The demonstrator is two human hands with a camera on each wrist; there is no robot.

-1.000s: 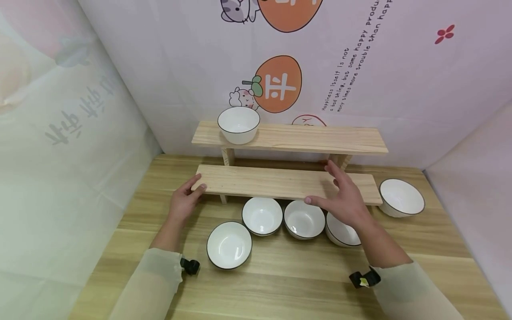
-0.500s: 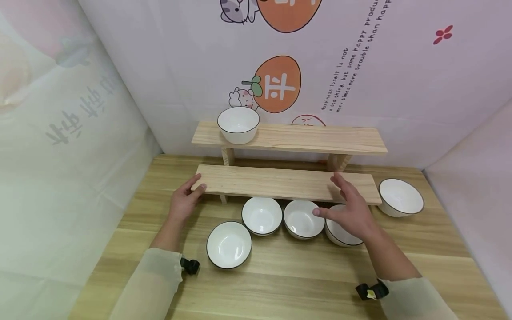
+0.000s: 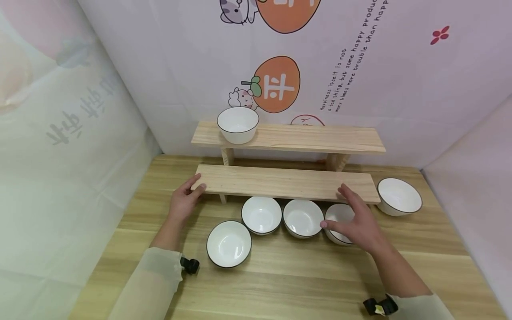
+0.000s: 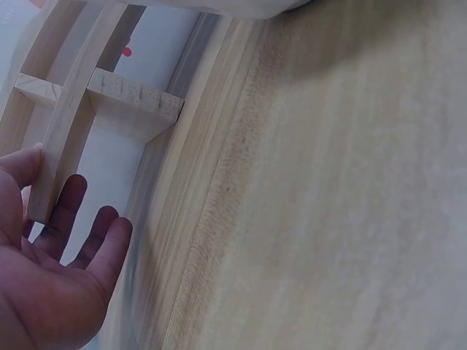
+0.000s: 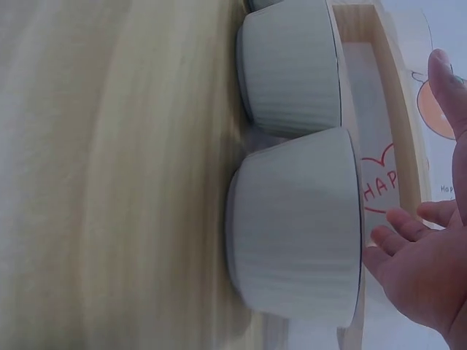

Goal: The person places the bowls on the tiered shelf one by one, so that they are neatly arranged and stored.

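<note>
A two-tier wooden shelf stands at the back, with a lower board (image 3: 272, 181) and an upper board (image 3: 304, 137). My left hand (image 3: 185, 200) grips the left end of the lower board, thumb on one face and fingers on the other, as the left wrist view shows of the hand (image 4: 58, 270). My right hand (image 3: 358, 224) is spread over the rightmost bowl (image 3: 337, 214) of the row before the shelf, holding nothing. In the right wrist view its fingertips come close to the rim of a white ribbed bowl (image 5: 299, 226). Part of that bowl is hidden under the hand.
Two more white, dark-rimmed bowls, a middle one (image 3: 303, 218) and a left one (image 3: 262, 215), complete the row. Another bowl (image 3: 229, 244) sits nearer on the wooden table (image 3: 280, 284). One bowl (image 3: 238, 125) stands on the upper board; another (image 3: 399, 196) sits right of the shelf.
My right hand has drawn back from over the lower board, toward me and to the right, uncovering more of the board. My left hand has stayed on the board's left end.
</note>
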